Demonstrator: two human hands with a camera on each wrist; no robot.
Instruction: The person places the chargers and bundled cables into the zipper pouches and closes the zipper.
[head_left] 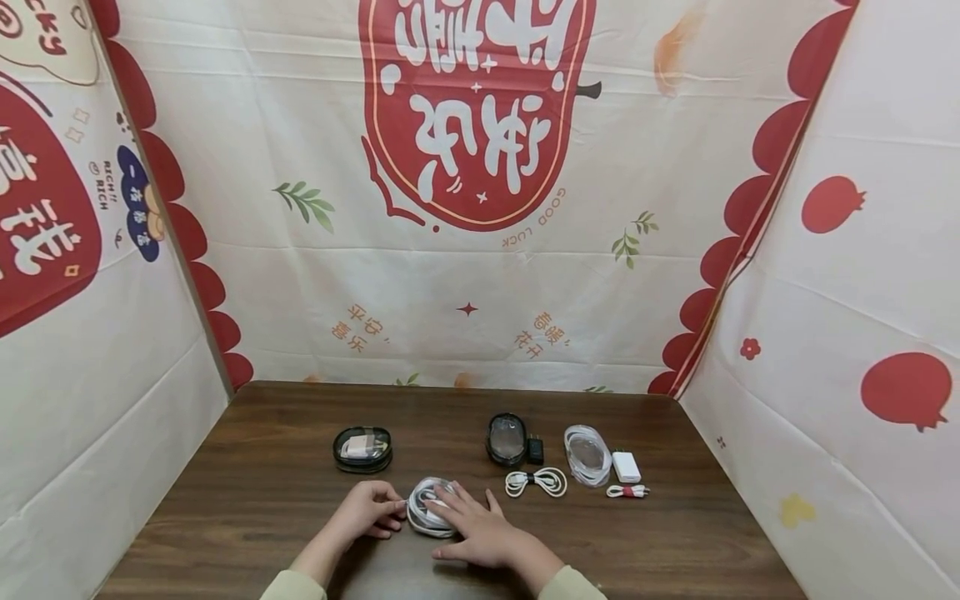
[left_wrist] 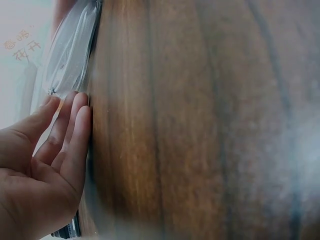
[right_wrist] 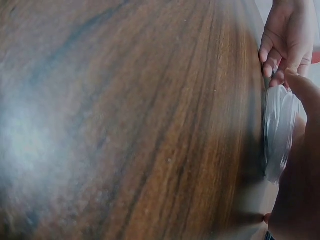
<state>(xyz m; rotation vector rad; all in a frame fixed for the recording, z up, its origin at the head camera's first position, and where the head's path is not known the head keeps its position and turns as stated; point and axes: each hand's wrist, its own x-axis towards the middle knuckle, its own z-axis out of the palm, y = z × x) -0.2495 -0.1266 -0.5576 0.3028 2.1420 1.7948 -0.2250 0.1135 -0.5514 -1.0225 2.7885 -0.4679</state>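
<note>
A clear oval zip pouch point(head_left: 420, 523) with a white rim lies near the table's front, with white contents showing through it. My left hand point(head_left: 367, 510) pinches its left end at the zipper between thumb and fingertips. In the left wrist view, the thumb and index finger meet at the zipper end of the pouch point(left_wrist: 72, 55), with the other fingers stretched beside it. My right hand point(head_left: 483, 533) lies with spread fingers on top of the pouch, covering its right part. From the right wrist, the pouch point(right_wrist: 279, 132) appears edge-on between both hands.
A black-rimmed pouch point(head_left: 386, 454) with a white item inside sits at the back left. Towards the right are another black-rimmed pouch point(head_left: 507, 440), a black charger point(head_left: 535, 451), a tied white cable point(head_left: 531, 478), a white-rimmed pouch point(head_left: 588, 456), a white charger point(head_left: 626, 467) and a red-tied cable point(head_left: 627, 492).
</note>
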